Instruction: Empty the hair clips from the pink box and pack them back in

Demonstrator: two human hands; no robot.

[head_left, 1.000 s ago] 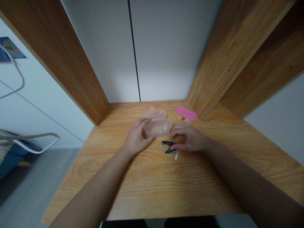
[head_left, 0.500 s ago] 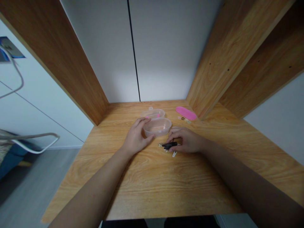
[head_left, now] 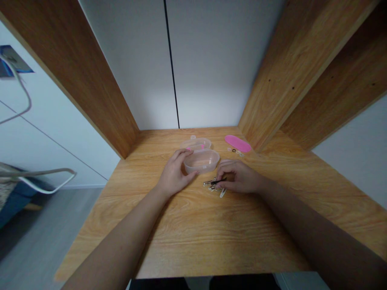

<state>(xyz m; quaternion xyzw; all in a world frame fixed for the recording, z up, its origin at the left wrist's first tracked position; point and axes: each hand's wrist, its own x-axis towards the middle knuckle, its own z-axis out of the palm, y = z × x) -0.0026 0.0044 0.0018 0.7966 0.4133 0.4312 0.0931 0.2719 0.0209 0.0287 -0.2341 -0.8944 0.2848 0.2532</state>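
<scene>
White panels (head_left: 208, 68) back the scene at top centre, wooden uprights on either side, and a wooden table (head_left: 187, 233) fills the middle and bottom. Here's the right hand (head_left: 223, 181), just right of centre, thumb and fingers pinching a dark clip (head_left: 215, 182) — its right end lost behind them. Small shiny pieces (head_left: 207, 183) crowd beneath, too tiny to sort or count, with a white clip (head_left: 223, 193) poking out at the front. Over at centre, the left hand (head_left: 173, 173) grasps the left end of a translucent box (head_left: 201, 170), covering that corner; the box sits upright, open side up. Its lid (head_left: 198, 141) lies folded back behind, pink bits showing, partly masked by the fingers. Further out, right of the lid, a pink oval piece (head_left: 237, 143) rests near the upright's foot, a dark ring (head_left: 234, 150) and pale clips (head_left: 240, 153) just in front. Between the forearms, bare wood runs down to the near edge — there's room on that side. A white cable (head_left: 45, 192) and a blue item (head_left: 16, 201) are cut off at lower left.
</scene>
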